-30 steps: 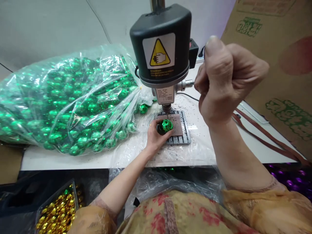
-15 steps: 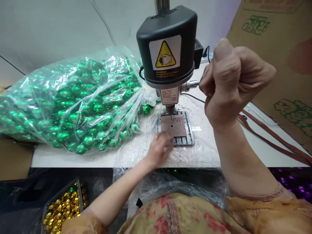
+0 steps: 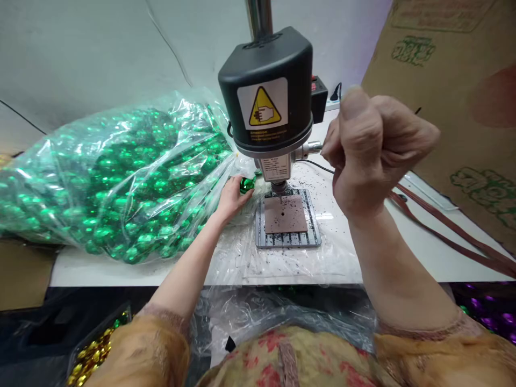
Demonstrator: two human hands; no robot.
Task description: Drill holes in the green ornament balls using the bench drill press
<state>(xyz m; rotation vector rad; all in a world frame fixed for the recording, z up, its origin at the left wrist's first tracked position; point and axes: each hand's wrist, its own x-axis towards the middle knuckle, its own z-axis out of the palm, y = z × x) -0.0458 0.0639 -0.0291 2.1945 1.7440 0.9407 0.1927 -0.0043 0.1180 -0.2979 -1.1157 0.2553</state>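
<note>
My left hand (image 3: 231, 198) is at the mouth of the clear plastic bag (image 3: 161, 121), its fingers curled around a shiny green bead (image 3: 246, 185). Raised to the right of the bench drill press (image 3: 266, 86), my right hand (image 3: 365, 156) makes a fist at the feed lever (image 3: 314, 147), most of which it hides. Under the drill's head, a flat brown board (image 3: 285, 214) with one small dark hole rests on the slotted metal base (image 3: 290, 240). Dark shavings are scattered over both.
Many green beads fill the bag on the left of the white table (image 3: 346, 252). A cardboard box (image 3: 435, 97) and brown straps (image 3: 443, 226) are at the right. Below the table edge are gold beads (image 3: 91, 352) and purple beads (image 3: 479, 309).
My left hand has moved from the front of the drill base, up and left, to the green bead at the bag's mouth. My right hand stays at the lever; the view has shifted slightly.
</note>
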